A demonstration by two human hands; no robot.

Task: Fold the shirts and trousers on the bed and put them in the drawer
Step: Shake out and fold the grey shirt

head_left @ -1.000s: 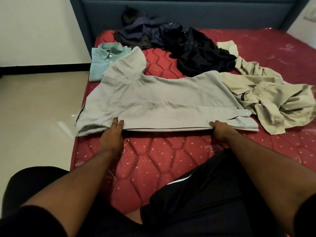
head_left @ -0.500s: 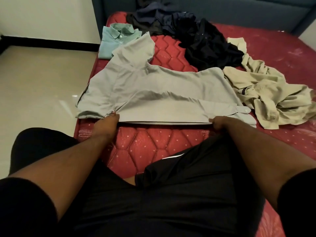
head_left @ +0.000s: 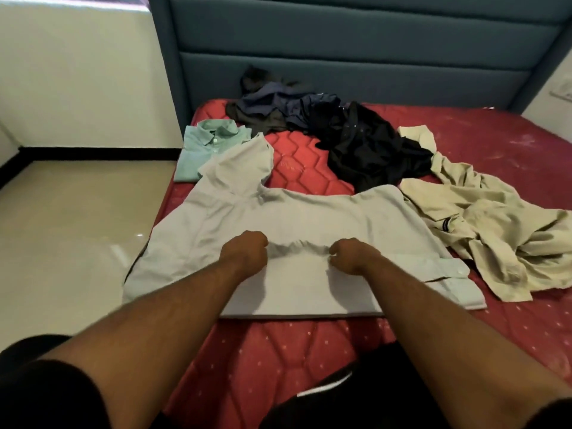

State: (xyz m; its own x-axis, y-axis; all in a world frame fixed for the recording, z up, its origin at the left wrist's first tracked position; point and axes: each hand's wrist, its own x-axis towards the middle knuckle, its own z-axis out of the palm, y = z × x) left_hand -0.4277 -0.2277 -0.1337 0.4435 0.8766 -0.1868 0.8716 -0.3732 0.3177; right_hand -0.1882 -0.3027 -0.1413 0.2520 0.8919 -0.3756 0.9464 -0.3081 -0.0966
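Note:
A light grey shirt lies spread across the red mattress, its near side folded over. My left hand and my right hand are both fists on the middle of the shirt, each gripping a bunched ridge of cloth that runs between them. A folded green shirt sits at the far left corner. Dark navy and black clothes are heaped near the headboard. A crumpled beige garment lies at the right, touching the grey shirt.
A blue padded headboard closes the far end of the bed. Left of the mattress edge is shiny beige floor and a white wall with a black skirting. No drawer is in view.
Both hands left the near folded edge and moved forward and inward to the shirt's middle, where they now clench the cloth. The camera tilted up toward the headboard.

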